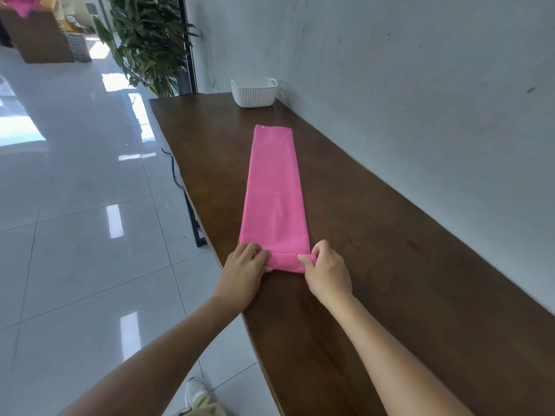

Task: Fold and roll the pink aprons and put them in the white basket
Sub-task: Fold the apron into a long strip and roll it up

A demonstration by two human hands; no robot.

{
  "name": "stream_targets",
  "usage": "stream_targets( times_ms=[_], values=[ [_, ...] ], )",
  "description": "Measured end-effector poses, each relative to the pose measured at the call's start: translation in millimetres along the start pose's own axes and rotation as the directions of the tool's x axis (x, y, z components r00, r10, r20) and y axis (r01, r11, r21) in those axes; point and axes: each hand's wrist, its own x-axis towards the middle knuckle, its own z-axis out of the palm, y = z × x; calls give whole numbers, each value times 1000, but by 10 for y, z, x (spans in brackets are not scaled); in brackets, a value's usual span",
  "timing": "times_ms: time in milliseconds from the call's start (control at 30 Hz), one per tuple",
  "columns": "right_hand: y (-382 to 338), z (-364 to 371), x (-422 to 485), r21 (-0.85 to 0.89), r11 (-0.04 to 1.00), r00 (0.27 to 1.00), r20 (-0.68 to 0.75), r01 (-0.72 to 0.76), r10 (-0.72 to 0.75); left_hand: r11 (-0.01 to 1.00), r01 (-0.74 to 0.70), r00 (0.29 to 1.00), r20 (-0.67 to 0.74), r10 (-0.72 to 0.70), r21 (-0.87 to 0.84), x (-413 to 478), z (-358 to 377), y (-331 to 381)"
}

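Both hands are closed on the near end of a pink apron (274, 187), which is folded into a long narrow strip on a dark wooden table (390, 265). That near end is turned over into a short roll (285, 262) that spans the gap between the two hands.

The left hand (244, 270) grips the left end of the roll, its fingers (253, 250) curled over the top of the cloth. The right hand (326, 270) pinches the right end, with its thumb (306, 260) lying along the roll and the other fingers curled behind it.

From the fingers the flat strip runs straight away along the table. Near its far left corner sits a small pale round spot (263, 126), too small to tell whether it carries any writing.

Beyond the far end of the strip, well apart from the fingers, a ribbed white basket (254, 96) stands on the table close to the grey wall (420, 70), which runs along the side of the right hand.

Glossy floor tiles (75, 190) lie to the outside of the left hand. Past the far end of the table stands a leafy plant (147, 40). Further off is a brown box (39, 34) with pink cloth on top. A pale shoe (195, 391) shows on the floor below the left forearm.
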Motion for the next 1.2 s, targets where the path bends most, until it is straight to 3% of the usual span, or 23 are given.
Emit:
stream_targets(
  times_ms=[67, 133, 233, 367, 500, 633, 833, 1000, 1200],
  values=[
    [26, 74, -16, -163, 976, 974, -150, 144, -169, 998, 36, 998, 48, -34, -41, 77, -5, -41],
    [84, 167, -39, -231, 933, 922, -211, 274, -323, 995, 75, 994, 86, -69, -60, 136, -15, -66],
    [188, 244, -42, -209, 884, 868, -197, 417, -456, 986, 142, 982, 137, -129, -90, 191, -28, -104],
    [276, 234, 20, -154, 873, 868, -126, 462, -481, 944, 272, 950, 211, -232, -188, 248, -53, -157],
    [241, 179, 137, -59, 904, 902, -72, 422, -426, 856, 407, 911, 210, -356, -318, 295, -100, -154],
    [177, 176, 237, 139, 953, 961, 21, 270, -275, 725, 500, 861, 183, -474, -473, 314, -119, -192],
    [-2, 102, 457, 328, 942, 985, 121, 78, -123, 804, 440, 897, 157, -413, -401, 296, -117, -337],
    [-84, 106, 596, 315, 948, 983, 182, -40, -19, 910, 292, 956, 130, -264, -295, 385, -128, -415],
    [-164, 133, 789, 282, 951, 989, 105, -131, 105, 949, 176, 978, 157, -138, -261, 518, -65, -638]
  ],
)
